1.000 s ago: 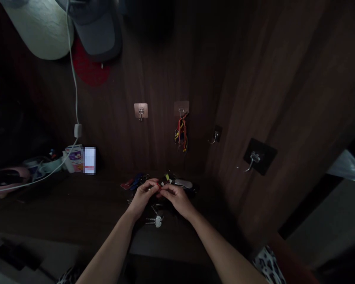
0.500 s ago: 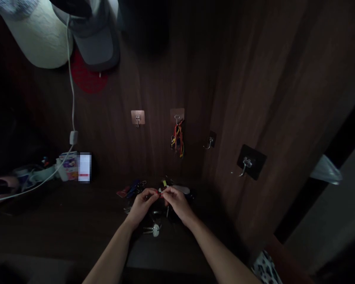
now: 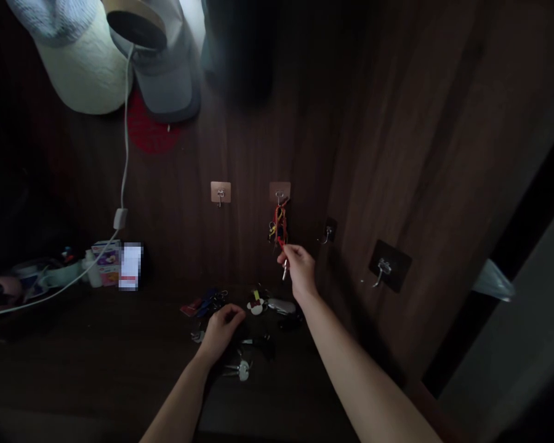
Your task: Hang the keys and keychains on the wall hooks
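My right hand (image 3: 298,267) is raised in front of the wall, thumb and fingers pinched on a key (image 3: 285,269) with a red cord loop. The red loop is just below a bunch of red, orange and yellow cords (image 3: 279,223) hanging from a metal hook on a copper-coloured plate (image 3: 280,189). Low over the dark shelf, my left hand (image 3: 219,329) has its fingers curled toward the thumb, with nothing visible in them. Around it lie a set of keys (image 3: 243,370), blue and red key tags (image 3: 206,303), a white keychain piece (image 3: 255,306) and a grey oblong item (image 3: 281,306).
Another copper-coloured hook (image 3: 220,192) is to the left. Two black-backed hooks, one small (image 3: 329,231) and one large (image 3: 390,266), are on the right wall. Caps (image 3: 166,86) hang upper left beside a white cable (image 3: 126,135). Boxes (image 3: 107,261) stand at the shelf's left.
My right hand has moved up from the shelf to the hanging cords, carrying the key with the red loop. My left hand stays low, now apart from the right. The view has shifted slightly.
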The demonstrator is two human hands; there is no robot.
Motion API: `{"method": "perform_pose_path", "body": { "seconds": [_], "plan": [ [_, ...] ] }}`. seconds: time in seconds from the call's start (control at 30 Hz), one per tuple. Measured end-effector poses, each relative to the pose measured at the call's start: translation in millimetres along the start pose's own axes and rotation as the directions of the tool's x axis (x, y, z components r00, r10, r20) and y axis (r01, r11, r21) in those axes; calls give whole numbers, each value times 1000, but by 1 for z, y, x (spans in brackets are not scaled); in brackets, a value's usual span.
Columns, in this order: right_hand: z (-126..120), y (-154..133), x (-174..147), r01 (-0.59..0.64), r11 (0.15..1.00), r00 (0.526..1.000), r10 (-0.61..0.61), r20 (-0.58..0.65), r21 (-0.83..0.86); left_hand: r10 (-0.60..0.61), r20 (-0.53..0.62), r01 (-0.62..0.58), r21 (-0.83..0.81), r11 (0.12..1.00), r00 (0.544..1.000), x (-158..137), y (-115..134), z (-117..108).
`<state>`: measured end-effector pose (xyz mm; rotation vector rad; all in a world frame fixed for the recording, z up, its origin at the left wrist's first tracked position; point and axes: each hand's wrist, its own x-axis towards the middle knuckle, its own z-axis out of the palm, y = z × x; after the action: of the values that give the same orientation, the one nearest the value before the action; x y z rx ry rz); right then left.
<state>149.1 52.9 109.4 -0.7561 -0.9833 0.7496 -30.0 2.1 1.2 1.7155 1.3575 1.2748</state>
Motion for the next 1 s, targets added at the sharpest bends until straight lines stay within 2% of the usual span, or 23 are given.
{"method": "perform_pose_path", "body": {
  "seconds": [0.13, 0.37, 0.63, 1.0],
  "plan": [
    [23, -24, 33, 65, 997, 997, -63, -42, 48, -15, 0, 15, -45, 999, 1000, 1, -1, 0],
    [50, -49, 70, 29, 1000, 998, -29, -64, 7, -24, -6, 23, -62, 998, 1000, 1, -3, 0],
    [53, -42, 86, -30, 996, 996, 23, -81, -90, -4, -3, 4, -66, 998, 1000, 2, -4, 1],
    [44, -21, 80, -47, 991, 991, 31, -131, -125, -24, 16, 25, -54, 998, 1000, 1, -1, 0]
  ]
}}
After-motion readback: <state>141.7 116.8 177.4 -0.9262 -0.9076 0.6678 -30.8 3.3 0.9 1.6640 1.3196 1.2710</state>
